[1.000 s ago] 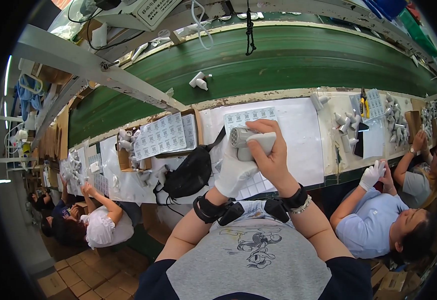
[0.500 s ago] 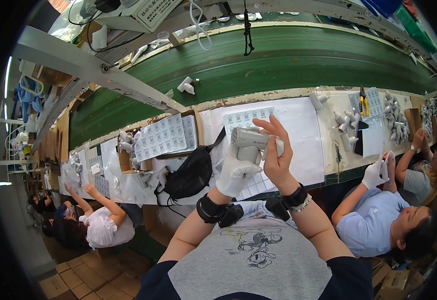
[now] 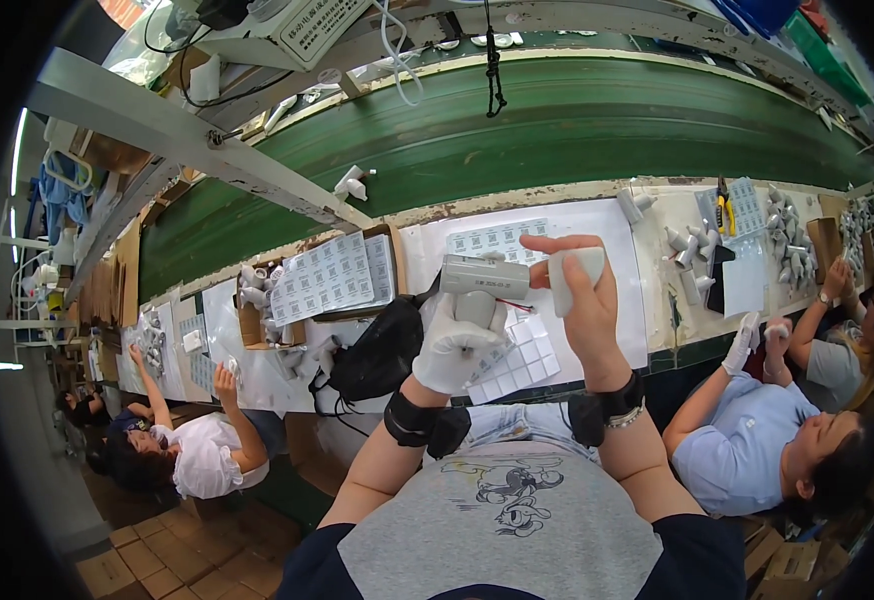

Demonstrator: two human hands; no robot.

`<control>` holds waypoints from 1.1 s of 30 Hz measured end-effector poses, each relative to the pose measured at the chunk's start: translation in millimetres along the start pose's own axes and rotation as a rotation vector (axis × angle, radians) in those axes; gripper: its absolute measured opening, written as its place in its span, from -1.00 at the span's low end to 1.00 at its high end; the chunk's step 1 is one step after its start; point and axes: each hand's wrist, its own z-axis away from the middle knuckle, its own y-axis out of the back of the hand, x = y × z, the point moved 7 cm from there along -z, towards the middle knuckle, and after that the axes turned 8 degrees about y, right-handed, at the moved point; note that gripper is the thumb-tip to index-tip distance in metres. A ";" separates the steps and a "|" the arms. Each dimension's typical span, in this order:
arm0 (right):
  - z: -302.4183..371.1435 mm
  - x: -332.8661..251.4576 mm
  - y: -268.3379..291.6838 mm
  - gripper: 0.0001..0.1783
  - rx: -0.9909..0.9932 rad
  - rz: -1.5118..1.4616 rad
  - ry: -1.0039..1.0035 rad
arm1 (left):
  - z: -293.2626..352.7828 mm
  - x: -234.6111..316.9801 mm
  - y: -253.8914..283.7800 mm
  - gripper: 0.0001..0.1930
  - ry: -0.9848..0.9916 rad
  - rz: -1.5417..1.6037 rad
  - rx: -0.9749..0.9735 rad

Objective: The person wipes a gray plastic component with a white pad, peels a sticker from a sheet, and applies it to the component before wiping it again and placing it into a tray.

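Observation:
My left hand (image 3: 452,345), in a white glove, is closed around the lower part of a light-grey cylindrical device (image 3: 485,278) with printing on its side. The device lies sideways above the worktable. Just to its right, my bare right hand (image 3: 592,315) pinches a smooth white rounded piece (image 3: 563,285) between thumb and fingers. A thin red wire (image 3: 512,304) shows below the device's right end; where it leads is unclear. Beneath the hands lie a sheet of white square labels (image 3: 519,362) and a sheet of printed code labels (image 3: 497,240).
A black bag (image 3: 382,345) and a cardboard box (image 3: 397,262) with label sheets stand left. Beyond runs a green conveyor belt (image 3: 517,125) carrying a grey device (image 3: 354,183). Pliers (image 3: 724,210) and several grey devices lie right. Co-workers sit on both sides.
The white piece in my right hand has moved right, away from the device, and the red wire now shows. My left hand shifted slightly left. The device on the belt moved left.

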 end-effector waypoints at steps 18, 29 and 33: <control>2.1 33.5 -4.2 -0.71 0.161 -0.537 -0.140 | 6.8 13.8 -30.2 -0.14 -0.530 -1.222 0.181; -3.1 8.9 5.1 -0.73 -0.121 -0.208 -0.126 | 7.5 34.7 -54.2 -0.44 -0.390 -1.578 0.225; -0.6 -11.5 -1.5 -0.77 -0.273 -0.085 -0.183 | 4.9 42.6 -53.0 -0.54 -0.405 -1.765 0.274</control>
